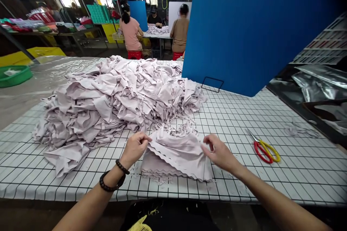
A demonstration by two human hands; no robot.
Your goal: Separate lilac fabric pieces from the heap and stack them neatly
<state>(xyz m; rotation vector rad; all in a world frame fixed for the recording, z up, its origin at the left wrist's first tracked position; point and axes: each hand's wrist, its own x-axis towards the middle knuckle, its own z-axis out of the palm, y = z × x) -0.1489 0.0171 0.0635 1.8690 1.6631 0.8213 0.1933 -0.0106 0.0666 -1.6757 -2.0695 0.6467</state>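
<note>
My left hand [136,148] pinches the upper left corner of a pale lilac fabric piece [179,151] with a scalloped edge. That piece lies slantwise over a stack of similar scalloped pieces [155,164] near the table's front edge. By its upper right side is my right hand [218,151], with curled fingers and a gap between thumb and forefinger. The right fingertips are at the cloth's edge; whether they touch it is hard to make out. Behind the stack rises a big loose heap of the same lilac fabric pieces [130,94].
Scissors [264,149] with red and yellow handles lie to the right on the grid-patterned table [238,122]. A large blue board [244,32] stands at the back right by a black wire stand [213,83]. A green basket [15,75] is at far left. Several people sit farther back.
</note>
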